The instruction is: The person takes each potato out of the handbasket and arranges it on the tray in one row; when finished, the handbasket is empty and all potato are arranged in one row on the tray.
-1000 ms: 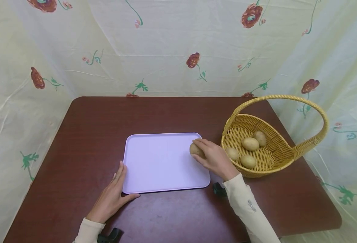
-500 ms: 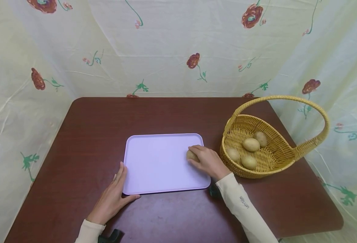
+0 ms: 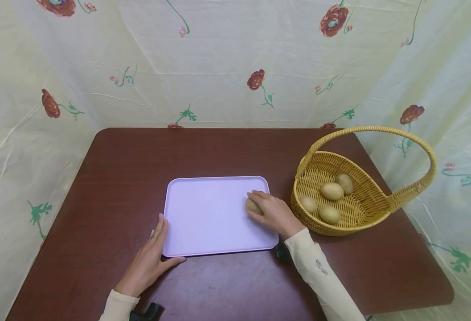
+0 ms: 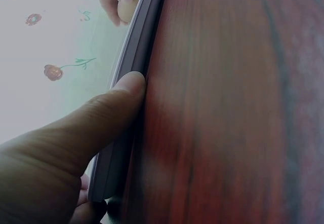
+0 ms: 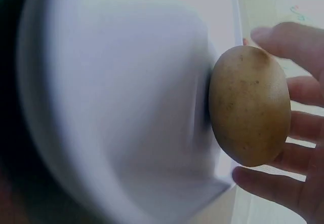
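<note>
Head view — dark red-brown table (image 3: 227, 151), floral sheets (image 3: 219, 58)

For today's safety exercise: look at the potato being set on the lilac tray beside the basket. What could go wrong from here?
1. The potato is rounded and sits near the tray's right edge; let go by the right hand, it might roll off.
2. The left hand only rests against the tray's edge, so a nudge could slide it.
3. The basket stands near the table's right edge.

The right hand (image 5: 298, 133) holds a brown potato (image 5: 249, 105) with curled fingers (image 5: 298, 84). The potato seems to touch the pale lilac tray (image 5: 116, 107), which looks blurred here.
</note>
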A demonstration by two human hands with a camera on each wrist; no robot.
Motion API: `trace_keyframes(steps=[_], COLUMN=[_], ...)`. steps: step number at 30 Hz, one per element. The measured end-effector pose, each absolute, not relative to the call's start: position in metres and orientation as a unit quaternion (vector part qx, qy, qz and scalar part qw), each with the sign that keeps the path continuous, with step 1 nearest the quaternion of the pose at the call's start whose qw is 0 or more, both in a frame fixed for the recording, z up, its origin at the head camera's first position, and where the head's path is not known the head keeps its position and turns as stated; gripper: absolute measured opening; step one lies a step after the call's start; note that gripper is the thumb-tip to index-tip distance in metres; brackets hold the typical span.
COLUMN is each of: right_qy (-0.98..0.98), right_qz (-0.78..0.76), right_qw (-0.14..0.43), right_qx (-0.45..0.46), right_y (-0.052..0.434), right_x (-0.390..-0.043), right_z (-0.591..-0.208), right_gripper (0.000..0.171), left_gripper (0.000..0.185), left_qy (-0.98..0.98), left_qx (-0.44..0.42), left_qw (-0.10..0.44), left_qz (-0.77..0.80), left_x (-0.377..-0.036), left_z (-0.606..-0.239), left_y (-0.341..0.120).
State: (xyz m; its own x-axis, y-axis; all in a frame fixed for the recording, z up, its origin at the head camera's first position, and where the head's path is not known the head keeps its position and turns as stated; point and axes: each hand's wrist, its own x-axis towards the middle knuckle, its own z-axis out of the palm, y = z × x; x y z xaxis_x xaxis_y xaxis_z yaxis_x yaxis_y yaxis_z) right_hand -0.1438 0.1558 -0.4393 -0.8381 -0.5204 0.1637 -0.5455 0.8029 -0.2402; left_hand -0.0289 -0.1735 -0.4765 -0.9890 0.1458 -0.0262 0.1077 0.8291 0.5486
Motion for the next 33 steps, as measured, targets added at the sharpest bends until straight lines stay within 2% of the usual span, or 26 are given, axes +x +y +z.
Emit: trace_keyframes(steps=[5, 10, 15, 20, 25, 33], right_qy=[-0.942, -0.937, -0.938, -0.943, -0.958, -0.975], right_qz=[0.142, 0.136, 0.148, 0.152, 0.161, 0.188], right_qw=[0.068, 0.120, 0.165, 0.200, 0.176, 0.061], right_qx=[0.298, 0.299, 0.266, 0.220, 0.158, 0.103], right_y=[0.162, 0.174, 0.200, 0.235, 0.274, 0.309], right_x=[-0.138, -0.127, -0.116, -0.111, -0.114, -0.119], right_z=[-0.429, -0.404, -0.379, -0.366, -0.370, -0.394], right_gripper=[0.076, 0.091, 0.100, 0.100, 0.099, 0.083], left_gripper=[0.111, 0.110, 0.110, 0.110, 0.110, 0.111], left_qy=[0.955, 0.955, 0.954, 0.954, 0.954, 0.954], left_qx=[0.069, 0.072, 0.074, 0.071, 0.069, 0.065], left_qw=[0.032, 0.026, 0.024, 0.027, 0.029, 0.035], left_qz=[0.285, 0.288, 0.288, 0.289, 0.290, 0.292], left_x=[-0.029, -0.030, -0.030, -0.030, -0.029, -0.029], left_z=[-0.476, -0.477, -0.477, -0.477, -0.476, -0.476], left_y=[-0.173, -0.174, -0.174, -0.173, -0.173, -0.173])
